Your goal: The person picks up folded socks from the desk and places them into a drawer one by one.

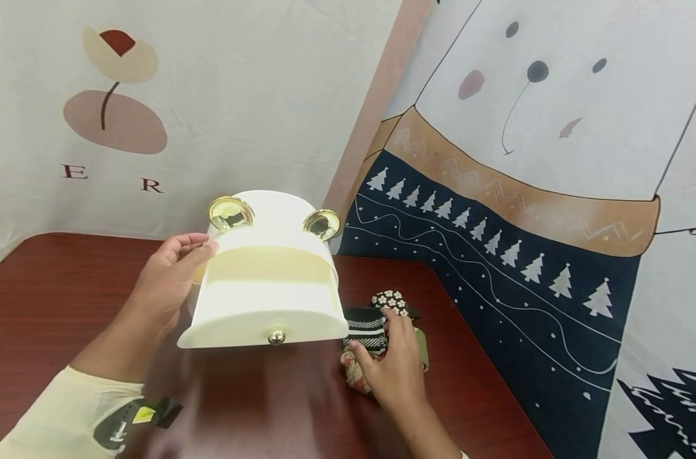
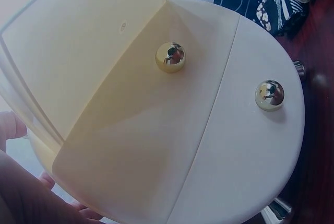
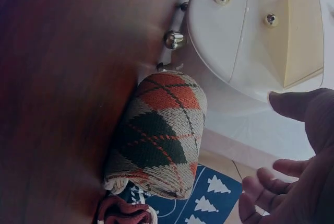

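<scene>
A white rounded box with a small gold knob on its front stands on the table; two gold discs stick up at its top. My left hand grips its left side, thumb over the edge and fingers behind. In the left wrist view, two gold knobs show on its face beside a raised cream panel. My right hand hovers with spread fingers over several rolled socks: a striped one, a flowered one and an argyle one. Its palm is empty in the right wrist view.
The dark red-brown tabletop ends at a slanted right edge close to the socks. Behind it hangs a printed cloth with a bear and white trees. A black device is strapped to the left wrist.
</scene>
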The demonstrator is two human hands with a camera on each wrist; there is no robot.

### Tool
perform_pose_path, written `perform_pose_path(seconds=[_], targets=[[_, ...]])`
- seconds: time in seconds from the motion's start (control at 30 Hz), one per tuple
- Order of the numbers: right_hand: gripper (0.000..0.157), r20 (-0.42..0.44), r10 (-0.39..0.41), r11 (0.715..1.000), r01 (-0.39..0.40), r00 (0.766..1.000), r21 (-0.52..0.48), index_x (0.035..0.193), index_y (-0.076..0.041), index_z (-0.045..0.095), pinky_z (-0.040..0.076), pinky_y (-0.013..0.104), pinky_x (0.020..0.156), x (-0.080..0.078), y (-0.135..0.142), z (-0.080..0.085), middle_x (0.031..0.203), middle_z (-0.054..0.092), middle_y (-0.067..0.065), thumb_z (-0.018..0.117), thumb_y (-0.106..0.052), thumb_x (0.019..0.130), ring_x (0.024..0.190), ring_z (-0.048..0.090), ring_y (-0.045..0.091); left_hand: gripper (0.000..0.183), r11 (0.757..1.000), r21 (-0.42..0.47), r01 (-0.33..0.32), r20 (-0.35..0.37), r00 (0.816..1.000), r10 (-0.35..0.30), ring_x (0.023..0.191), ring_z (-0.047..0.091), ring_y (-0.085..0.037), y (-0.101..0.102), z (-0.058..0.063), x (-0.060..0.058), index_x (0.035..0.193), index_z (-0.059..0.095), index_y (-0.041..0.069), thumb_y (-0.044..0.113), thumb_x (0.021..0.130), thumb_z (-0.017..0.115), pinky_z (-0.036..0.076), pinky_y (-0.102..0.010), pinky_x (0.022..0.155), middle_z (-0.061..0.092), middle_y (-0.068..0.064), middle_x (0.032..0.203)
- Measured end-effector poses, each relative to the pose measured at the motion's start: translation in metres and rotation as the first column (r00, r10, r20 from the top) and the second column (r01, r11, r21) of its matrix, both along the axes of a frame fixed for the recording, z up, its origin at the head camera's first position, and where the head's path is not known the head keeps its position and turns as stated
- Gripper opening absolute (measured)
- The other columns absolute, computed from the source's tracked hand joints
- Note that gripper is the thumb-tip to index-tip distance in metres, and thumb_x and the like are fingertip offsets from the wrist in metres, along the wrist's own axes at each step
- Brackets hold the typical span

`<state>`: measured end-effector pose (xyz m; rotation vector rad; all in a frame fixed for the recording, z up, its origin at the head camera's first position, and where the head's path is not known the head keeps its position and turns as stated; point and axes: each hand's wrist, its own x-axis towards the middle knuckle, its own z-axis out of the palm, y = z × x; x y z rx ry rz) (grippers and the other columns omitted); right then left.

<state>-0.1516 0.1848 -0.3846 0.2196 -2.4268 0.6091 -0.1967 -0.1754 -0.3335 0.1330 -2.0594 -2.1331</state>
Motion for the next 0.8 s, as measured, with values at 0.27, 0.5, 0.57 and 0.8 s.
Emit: perform_pose_path(seconds=[0.27,0.5,0.57,0.8], targets=[[0.077,0.175,-0.064,0.992,0.044,0.982,0.118,0.139,-0.007,0.066,0.054,0.061,0.094,-0.0010,0.0002,-0.0015,0.130,0.064,0.015,0.100,-0.038,0.077,0.124,0.060,0.036,0.021,1.000,0.006,-0.003,0.004,1.000,0.003,0.093,0.063,-0.001,0.0005,0.0006,0.0004,0.125,0.055,0.030,0.040,0.109,0.065,0.057,-0.017,0.077,0.053,0.008,0.114],[0.085,0.325,-0.069,0.974,-0.007,0.943,0.227,0.139,-0.008,0.069,0.053,0.066,0.088,0.0009,0.0030,0.0005,0.133,0.064,0.015,0.103,-0.043,0.069,0.123,0.062,0.035,0.020,0.999,0.034,-0.006,0.002,1.000,0.006,0.092,0.063,-0.001,-0.0001,0.0012,0.0001,0.123,0.056,0.029,0.039,0.109,0.066,0.057,-0.018,0.075,0.054,0.009,0.113],[0.086,0.370,-0.065,0.972,-0.026,0.927,0.235,0.139,-0.009,0.069,0.053,0.067,0.085,0.0010,0.0037,0.0012,0.133,0.064,0.015,0.104,-0.043,0.068,0.123,0.062,0.035,0.020,1.000,0.027,-0.006,0.003,1.000,0.006,0.093,0.063,-0.001,-0.0005,0.0011,0.0000,0.123,0.056,0.030,0.040,0.109,0.066,0.057,-0.018,0.075,0.054,0.009,0.114],[0.088,0.496,-0.034,0.971,-0.089,0.867,0.223,0.138,-0.009,0.068,0.054,0.062,0.089,0.0001,0.0073,0.0032,0.129,0.062,0.015,0.108,-0.026,0.061,0.125,0.061,0.037,0.025,1.000,-0.016,-0.001,0.033,0.999,0.002,0.095,0.062,-0.001,0.0001,0.0023,0.0008,0.128,0.055,0.030,0.044,0.109,0.064,0.057,-0.019,0.078,0.052,0.009,0.118]])
